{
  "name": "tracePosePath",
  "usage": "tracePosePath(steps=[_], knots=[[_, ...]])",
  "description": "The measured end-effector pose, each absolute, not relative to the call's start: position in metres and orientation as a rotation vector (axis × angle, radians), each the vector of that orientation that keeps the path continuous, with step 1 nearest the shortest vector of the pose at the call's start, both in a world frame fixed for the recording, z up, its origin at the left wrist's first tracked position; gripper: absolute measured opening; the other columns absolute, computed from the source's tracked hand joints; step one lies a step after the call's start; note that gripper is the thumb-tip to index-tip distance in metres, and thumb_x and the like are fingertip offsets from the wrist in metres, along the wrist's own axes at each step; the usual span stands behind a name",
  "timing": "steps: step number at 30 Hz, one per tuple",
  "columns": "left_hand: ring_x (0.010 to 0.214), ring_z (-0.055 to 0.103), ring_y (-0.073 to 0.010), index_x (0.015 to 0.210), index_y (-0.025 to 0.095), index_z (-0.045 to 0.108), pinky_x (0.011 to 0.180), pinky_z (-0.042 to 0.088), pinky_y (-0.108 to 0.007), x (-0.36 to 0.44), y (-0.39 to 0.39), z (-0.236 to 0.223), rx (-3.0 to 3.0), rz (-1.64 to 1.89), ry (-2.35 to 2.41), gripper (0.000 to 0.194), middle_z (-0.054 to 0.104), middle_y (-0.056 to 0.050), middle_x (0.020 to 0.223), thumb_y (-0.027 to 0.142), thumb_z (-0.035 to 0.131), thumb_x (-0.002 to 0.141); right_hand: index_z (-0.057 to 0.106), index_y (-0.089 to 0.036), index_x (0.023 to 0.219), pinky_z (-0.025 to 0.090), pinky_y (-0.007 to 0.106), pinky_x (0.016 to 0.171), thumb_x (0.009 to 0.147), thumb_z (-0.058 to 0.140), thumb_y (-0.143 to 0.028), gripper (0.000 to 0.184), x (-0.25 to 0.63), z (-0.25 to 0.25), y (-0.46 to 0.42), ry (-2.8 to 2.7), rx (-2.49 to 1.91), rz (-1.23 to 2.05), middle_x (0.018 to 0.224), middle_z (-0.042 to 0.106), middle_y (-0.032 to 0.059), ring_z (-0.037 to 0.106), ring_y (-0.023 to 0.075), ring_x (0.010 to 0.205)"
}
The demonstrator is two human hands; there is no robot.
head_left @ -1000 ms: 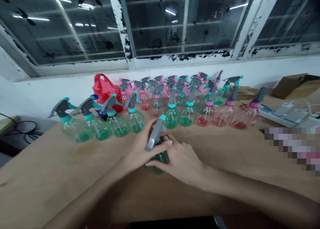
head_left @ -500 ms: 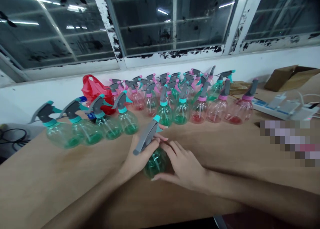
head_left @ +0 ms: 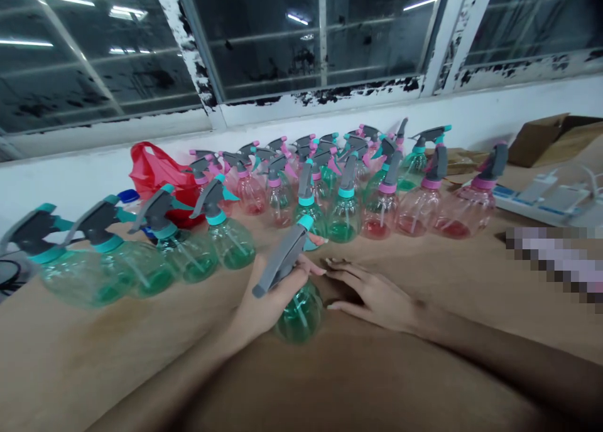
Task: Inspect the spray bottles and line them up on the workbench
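A green spray bottle (head_left: pixel 301 316) with a grey and teal trigger head stands at the front of the wooden table. My left hand (head_left: pixel 277 287) is wrapped round its neck, just below the trigger head; the neck itself is hidden by the fingers. Just right of the bottle, my right hand (head_left: pixel 374 294) rests near the tabletop, fingers stretched and apart, holding nothing. Beyond the hands stand more spray bottles, among them a green one (head_left: pixel 343 221) and a pink one (head_left: pixel 379 218).
Several green spray bottles (head_left: pixel 230 243) line the left side. Behind them sits a red plastic bag (head_left: pixel 157 168). A power strip (head_left: pixel 532 203) with plugs and an opened cardboard box (head_left: pixel 551 140) are at the right. Windows (head_left: pixel 311 36) run along the back wall.
My right hand has let go of the green spray bottle and moved right. My left hand still grips it. The view has shifted slightly.
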State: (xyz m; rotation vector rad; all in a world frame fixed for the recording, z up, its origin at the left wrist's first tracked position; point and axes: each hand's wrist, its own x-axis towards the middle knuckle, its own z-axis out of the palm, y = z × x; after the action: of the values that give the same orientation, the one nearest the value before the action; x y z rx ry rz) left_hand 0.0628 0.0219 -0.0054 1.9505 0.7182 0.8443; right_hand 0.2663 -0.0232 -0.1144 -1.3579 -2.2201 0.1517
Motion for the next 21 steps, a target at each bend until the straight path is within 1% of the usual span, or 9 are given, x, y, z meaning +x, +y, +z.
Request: tracePosePath(steps=[2, 5, 7, 11, 13, 15, 17, 19, 21], knots=[[0.085, 0.067, -0.0181, 0.108, 0.024, 0.055, 0.084, 0.047, -0.034, 0.063, 0.0229, -0.0044, 1.952, 0.817, 0.705, 0.029, 0.069, 0.0, 0.082, 0.015, 0.047, 0.082, 0.046, -0.017, 0.131, 0.038, 0.046, 0.104, 0.087, 0.048, -0.053, 0.057, 0.2656, -0.1136, -0.0229, -2.237, -1.359, 0.153, 0.138, 0.047, 0.0118, 0.041, 0.0255, 0.129], [0.084, 0.067, -0.0188, 0.107, 0.022, 0.054, 0.081, 0.049, -0.034, 0.0631, 0.0222, -0.001, 1.968, 0.79, 0.719, 0.026, 0.069, -0.002, 0.082, 0.018, 0.047, 0.082, 0.047, -0.016, 0.13, 0.036, 0.045, 0.106, 0.087, 0.046, -0.052, 0.056, 0.2657, -0.113, -0.0229, -2.254, -1.367, 0.174, 0.139, 0.046, 0.0113, 0.037, 0.0248, 0.131], [0.083, 0.067, -0.0192, 0.107, 0.022, 0.054, 0.079, 0.049, -0.034, 0.063, 0.0215, 0.0004, 1.989, 0.779, 0.733, 0.026, 0.069, -0.002, 0.082, 0.019, 0.047, 0.082, 0.048, -0.015, 0.13, 0.035, 0.045, 0.107, 0.088, 0.046, -0.051, 0.055, 0.2665, -0.1134, -0.023, -2.252, -1.374, 0.189, 0.138, 0.047, 0.011, 0.037, 0.0244, 0.131], [0.075, 0.066, -0.0188, 0.107, 0.024, 0.054, 0.072, 0.051, -0.034, 0.0625, 0.0208, -0.0015, 1.976, 0.765, 0.759, 0.027, 0.068, 0.0, 0.081, 0.018, 0.047, 0.082, 0.047, -0.018, 0.131, 0.036, 0.046, 0.106, 0.088, 0.047, -0.05, 0.054, 0.2684, -0.1136, -0.0233, -2.242, -1.359, 0.211, 0.137, 0.048, 0.0101, 0.038, 0.0242, 0.131], [0.077, 0.066, -0.0184, 0.101, 0.025, 0.056, 0.072, 0.051, -0.033, 0.0626, 0.021, -0.0033, 1.962, 0.771, 0.759, 0.023, 0.067, 0.0, 0.082, 0.017, 0.047, 0.082, 0.046, -0.018, 0.132, 0.035, 0.045, 0.107, 0.089, 0.046, -0.049, 0.053, 0.2691, -0.1133, -0.0233, -2.246, -1.36, 0.226, 0.138, 0.047, 0.0096, 0.038, 0.0238, 0.131], [0.082, 0.066, -0.0182, 0.09, 0.025, 0.06, 0.074, 0.05, -0.032, 0.0629, 0.0213, -0.0044, 1.969, 0.773, 0.749, 0.017, 0.067, 0.0, 0.083, 0.017, 0.047, 0.082, 0.046, -0.018, 0.132, 0.036, 0.045, 0.107, 0.089, 0.046, -0.049, 0.053, 0.2696, -0.113, -0.0233, -2.254, -1.366, 0.235, 0.139, 0.047, 0.0093, 0.038, 0.0234, 0.131], [0.085, 0.066, -0.018, 0.079, 0.024, 0.062, 0.077, 0.049, -0.032, 0.0633, 0.0215, -0.0046, 1.997, 0.775, 0.746, 0.017, 0.067, 0.0, 0.082, 0.017, 0.047, 0.082, 0.046, -0.018, 0.132, 0.036, 0.044, 0.106, 0.089, 0.045, -0.049, 0.053, 0.2701, -0.1131, -0.0232, -2.263, -1.371, 0.238, 0.139, 0.047, 0.0092, 0.038, 0.0232, 0.131], [0.087, 0.066, -0.0179, 0.077, 0.024, 0.062, 0.079, 0.048, -0.032, 0.0633, 0.0213, -0.004, 2.016, 0.785, 0.751, 0.017, 0.067, 0.0, 0.081, 0.019, 0.047, 0.083, 0.046, -0.017, 0.132, 0.036, 0.044, 0.107, 0.089, 0.045, -0.05, 0.054, 0.2704, -0.1134, -0.0233, -2.27, -1.382, 0.244, 0.139, 0.046, 0.0092, 0.038, 0.0229, 0.131], [0.085, 0.067, -0.0171, 0.081, 0.024, 0.061, 0.079, 0.049, -0.031, 0.0628, 0.0207, -0.0033, 1.997, 0.799, 0.755, 0.014, 0.066, 0.0, 0.079, 0.02, 0.048, 0.085, 0.046, -0.016, 0.132, 0.036, 0.044, 0.107, 0.089, 0.045, -0.05, 0.055, 0.2707, -0.1134, -0.0236, -2.266, -1.388, 0.252, 0.14, 0.046, 0.009, 0.038, 0.0225, 0.131]])
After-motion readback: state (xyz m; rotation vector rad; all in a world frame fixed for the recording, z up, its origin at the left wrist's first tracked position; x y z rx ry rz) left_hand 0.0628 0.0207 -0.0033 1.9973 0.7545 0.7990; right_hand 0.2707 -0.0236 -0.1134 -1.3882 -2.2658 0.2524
